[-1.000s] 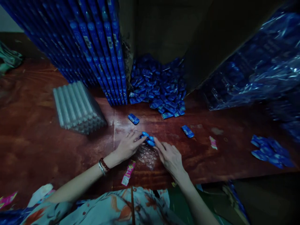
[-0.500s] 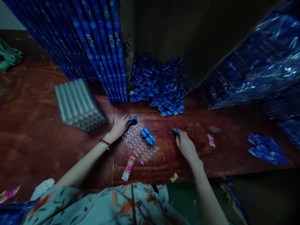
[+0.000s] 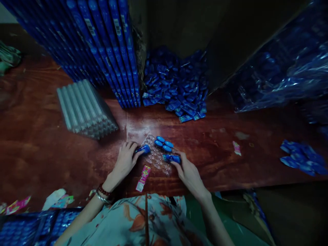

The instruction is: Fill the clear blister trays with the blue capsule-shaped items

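A clear plastic tray (image 3: 156,162) with rows of oval hollows lies on the table between my hands. Several shiny blue oval capsules (image 3: 164,143) sit together at its far side. My left hand (image 3: 125,159) is closed on a small blue wrapped packet (image 3: 144,149) at the tray's left edge. On the right side, my right hand (image 3: 188,171) pinches another small blue wrapped packet (image 3: 172,158) over the tray. Whether either packet touches the tray, I cannot tell.
A stack of clear ridged trays (image 3: 85,109) stands left, before tall stacks of blue packs (image 3: 110,58). Blue packets (image 3: 179,85) spill from a cardboard box (image 3: 179,24). More blue packets (image 3: 303,157) lie right. Pink wrappers (image 3: 143,178) and scraps lie on the red-brown table (image 3: 217,171).
My right hand has come left to the tray with its packet. My left hand has drawn nearer my body, bringing its packet over the tray's left side. The view has shifted slightly.
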Demonstrator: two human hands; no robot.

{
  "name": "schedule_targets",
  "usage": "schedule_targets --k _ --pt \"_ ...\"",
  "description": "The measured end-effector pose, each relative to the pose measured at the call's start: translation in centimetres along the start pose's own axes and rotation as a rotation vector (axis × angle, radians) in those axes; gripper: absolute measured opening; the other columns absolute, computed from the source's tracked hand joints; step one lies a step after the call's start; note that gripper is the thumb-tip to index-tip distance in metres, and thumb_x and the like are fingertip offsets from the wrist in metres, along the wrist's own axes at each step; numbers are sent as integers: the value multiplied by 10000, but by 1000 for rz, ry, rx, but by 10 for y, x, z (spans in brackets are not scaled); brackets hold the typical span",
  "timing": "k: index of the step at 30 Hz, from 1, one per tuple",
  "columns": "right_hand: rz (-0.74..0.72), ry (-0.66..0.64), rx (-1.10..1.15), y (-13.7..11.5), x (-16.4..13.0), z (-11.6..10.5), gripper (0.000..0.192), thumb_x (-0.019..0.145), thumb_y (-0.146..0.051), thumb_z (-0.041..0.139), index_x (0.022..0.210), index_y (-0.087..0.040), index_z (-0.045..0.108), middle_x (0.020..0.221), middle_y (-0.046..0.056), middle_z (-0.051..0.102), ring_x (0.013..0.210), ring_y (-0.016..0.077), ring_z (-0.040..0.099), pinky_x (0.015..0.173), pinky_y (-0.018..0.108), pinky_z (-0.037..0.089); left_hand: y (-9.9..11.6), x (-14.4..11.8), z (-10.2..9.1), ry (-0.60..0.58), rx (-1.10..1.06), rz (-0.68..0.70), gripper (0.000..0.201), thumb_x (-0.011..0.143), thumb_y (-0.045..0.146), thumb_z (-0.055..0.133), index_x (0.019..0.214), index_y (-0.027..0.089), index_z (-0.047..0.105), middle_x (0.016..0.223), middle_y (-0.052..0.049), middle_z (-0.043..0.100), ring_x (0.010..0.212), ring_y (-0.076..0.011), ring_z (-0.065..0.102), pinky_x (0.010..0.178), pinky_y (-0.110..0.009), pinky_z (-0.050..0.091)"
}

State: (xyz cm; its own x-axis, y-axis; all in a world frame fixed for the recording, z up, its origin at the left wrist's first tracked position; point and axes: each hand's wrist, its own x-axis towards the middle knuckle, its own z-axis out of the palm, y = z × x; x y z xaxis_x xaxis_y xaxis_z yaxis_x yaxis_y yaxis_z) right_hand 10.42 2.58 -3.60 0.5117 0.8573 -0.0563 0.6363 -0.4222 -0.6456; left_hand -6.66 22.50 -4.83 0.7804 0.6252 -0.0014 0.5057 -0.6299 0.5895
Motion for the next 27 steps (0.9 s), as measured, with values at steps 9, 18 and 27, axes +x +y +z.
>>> schedule_targets --k 9,18,27 --pt "-319 162 -415 -5 19 3 358 885 -104 416 1210 -171 551 1087 112 629 973 204 600 848 328 506 12 18 -2 -370 204 355 345 912 182 420 1251 177 483 1091 -121 577 903 -223 583 760 -337 492" --pt "-315 173 -308 -5 22 -6 318 932 -226 420 1224 -180 539 1055 99 653 958 199 620 847 331 513 11 28 -7 -26 -597 23 231 836 312 560 1013 182 489 897 -31 589 813 -155 588 729 -273 497" --pt "-319 164 -589 0 29 19 355 889 -129 410 1209 -134 562 952 129 642 787 214 597 708 322 486 7 43 24 201 -750 -137 271 782 357 620 975 170 581 930 -26 635 866 -150 594 793 -267 480"
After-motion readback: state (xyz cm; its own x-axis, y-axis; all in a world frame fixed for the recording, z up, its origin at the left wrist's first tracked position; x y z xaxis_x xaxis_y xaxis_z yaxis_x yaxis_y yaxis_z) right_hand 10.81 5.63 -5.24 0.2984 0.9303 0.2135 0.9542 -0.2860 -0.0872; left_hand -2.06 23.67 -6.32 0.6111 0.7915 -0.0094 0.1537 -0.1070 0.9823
